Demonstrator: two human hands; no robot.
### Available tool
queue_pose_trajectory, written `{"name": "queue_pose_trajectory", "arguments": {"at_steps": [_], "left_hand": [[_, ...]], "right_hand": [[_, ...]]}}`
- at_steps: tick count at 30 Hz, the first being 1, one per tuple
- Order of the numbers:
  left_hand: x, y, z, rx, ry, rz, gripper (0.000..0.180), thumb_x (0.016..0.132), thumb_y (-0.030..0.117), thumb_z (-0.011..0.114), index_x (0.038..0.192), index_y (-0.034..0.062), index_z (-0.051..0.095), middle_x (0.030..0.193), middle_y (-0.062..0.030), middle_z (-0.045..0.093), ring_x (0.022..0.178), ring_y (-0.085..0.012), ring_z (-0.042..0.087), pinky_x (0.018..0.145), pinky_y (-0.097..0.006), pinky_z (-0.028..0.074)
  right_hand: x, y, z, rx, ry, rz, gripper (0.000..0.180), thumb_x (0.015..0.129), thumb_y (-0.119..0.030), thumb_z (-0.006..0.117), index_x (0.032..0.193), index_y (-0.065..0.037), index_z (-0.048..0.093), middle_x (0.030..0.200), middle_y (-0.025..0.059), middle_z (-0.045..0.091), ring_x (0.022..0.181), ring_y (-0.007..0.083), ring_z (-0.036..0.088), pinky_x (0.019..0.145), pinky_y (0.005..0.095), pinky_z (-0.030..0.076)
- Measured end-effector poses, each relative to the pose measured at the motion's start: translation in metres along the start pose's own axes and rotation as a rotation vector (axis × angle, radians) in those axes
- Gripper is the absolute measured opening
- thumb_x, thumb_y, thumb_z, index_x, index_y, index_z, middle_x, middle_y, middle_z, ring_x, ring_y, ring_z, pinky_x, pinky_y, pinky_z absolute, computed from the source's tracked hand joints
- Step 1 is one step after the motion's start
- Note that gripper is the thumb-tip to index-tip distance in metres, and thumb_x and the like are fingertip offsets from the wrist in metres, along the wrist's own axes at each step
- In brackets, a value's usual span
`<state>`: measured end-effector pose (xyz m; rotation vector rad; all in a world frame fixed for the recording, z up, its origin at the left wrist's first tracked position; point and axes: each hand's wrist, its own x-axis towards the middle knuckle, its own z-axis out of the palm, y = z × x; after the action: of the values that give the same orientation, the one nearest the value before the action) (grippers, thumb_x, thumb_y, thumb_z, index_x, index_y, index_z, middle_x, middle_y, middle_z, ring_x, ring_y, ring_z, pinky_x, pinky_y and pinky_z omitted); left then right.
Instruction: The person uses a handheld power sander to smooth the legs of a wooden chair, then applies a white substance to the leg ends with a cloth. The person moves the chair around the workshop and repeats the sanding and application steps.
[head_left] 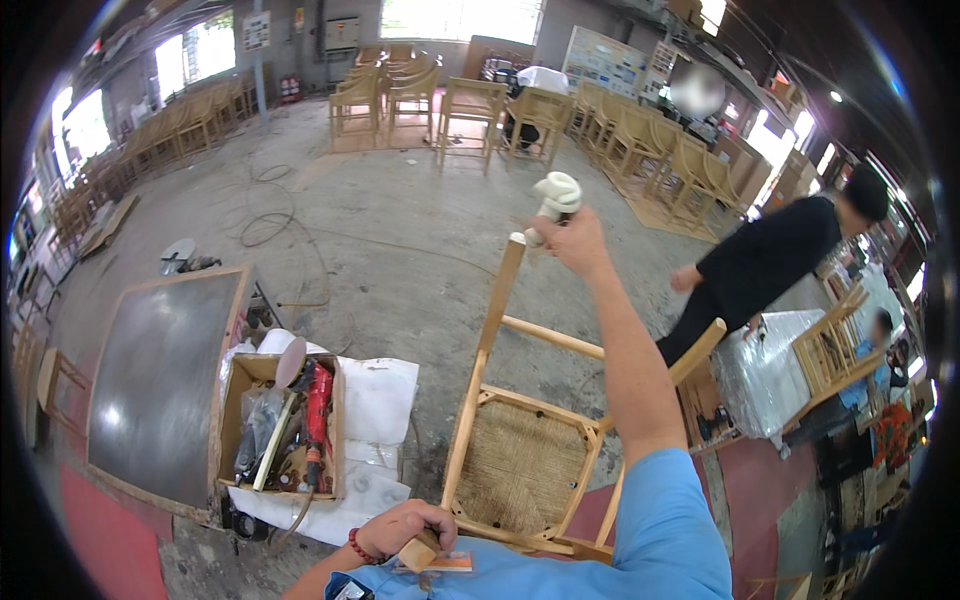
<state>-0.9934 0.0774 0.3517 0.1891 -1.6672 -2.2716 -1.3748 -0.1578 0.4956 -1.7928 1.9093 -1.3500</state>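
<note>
The chair is lying tipped before me; I'm seemingly working at its far leg tip, right hand gripping a pale rounded object beside it, left hand clasping a wooden end near the chair. The next move is probably calling for steadiness.

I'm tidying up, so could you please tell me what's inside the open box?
The box holds a red tool and a plastic bag; whatever lies beneath them is hidden.
</note>
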Motion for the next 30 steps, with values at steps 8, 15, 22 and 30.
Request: {"name": "queue_pose_trajectory", "arguments": {"at_steps": [8, 15, 22, 30], "left_hand": [[-0.002, 0.000, 0.009, -0.018, 0.080, 0.061, 0.086, 0.093, 0.077, 0.030, 0.085, -0.0021, 0.062, 0.079, -0.0092, 0.062, 0.076, -0.0197, 0.059, 0.072, -0.032, 0.047], [-0.003, -0.006, 0.007, -0.066, 0.096, 0.049, 0.087, 0.093, 0.077, 0.029, 0.084, -0.0026, 0.062, 0.080, -0.0095, 0.062, 0.076, -0.0189, 0.059, 0.073, -0.031, 0.048], [-0.005, -0.008, 0.006, 0.034, 0.128, 0.032, 0.073, 0.097, 0.064, 0.036, 0.083, -0.0018, 0.063, 0.081, -0.0098, 0.065, 0.077, -0.0204, 0.063, 0.073, -0.032, 0.049], [-0.001, 0.000, 0.010, -0.284, 0.093, -0.009, 0.040, 0.088, 0.036, 0.070, 0.077, -0.0021, 0.060, 0.075, -0.0121, 0.063, 0.072, -0.0216, 0.060, 0.070, -0.034, 0.049]], "right_hand": [[0.044, -0.003, 0.035, -0.170, 0.120, 0.019, 0.036, 0.076, -0.026, 0.073, 0.099, 0.002, 0.070, 0.093, 0.0217, 0.072, 0.091, 0.0342, 0.071, 0.080, 0.0428, 0.053], [0.020, 0.001, 0.033, -0.139, 0.157, 0.066, 0.031, 0.077, -0.022, 0.074, 0.099, 0.000, 0.070, 0.092, 0.0199, 0.073, 0.088, 0.0336, 0.071, 0.077, 0.0421, 0.054], [0.006, 0.010, 0.016, -0.253, 0.191, 0.107, 0.034, 0.076, -0.024, 0.075, 0.101, -0.002, 0.071, 0.094, 0.0187, 0.073, 0.089, 0.0348, 0.071, 0.077, 0.0426, 0.053], [-0.060, 0.106, -0.165, -0.070, 0.486, 0.247, 0.031, 0.075, -0.024, 0.075, 0.089, 0.003, 0.070, 0.081, 0.0163, 0.072, 0.073, 0.0270, 0.071, 0.068, 0.0380, 0.054]]}}
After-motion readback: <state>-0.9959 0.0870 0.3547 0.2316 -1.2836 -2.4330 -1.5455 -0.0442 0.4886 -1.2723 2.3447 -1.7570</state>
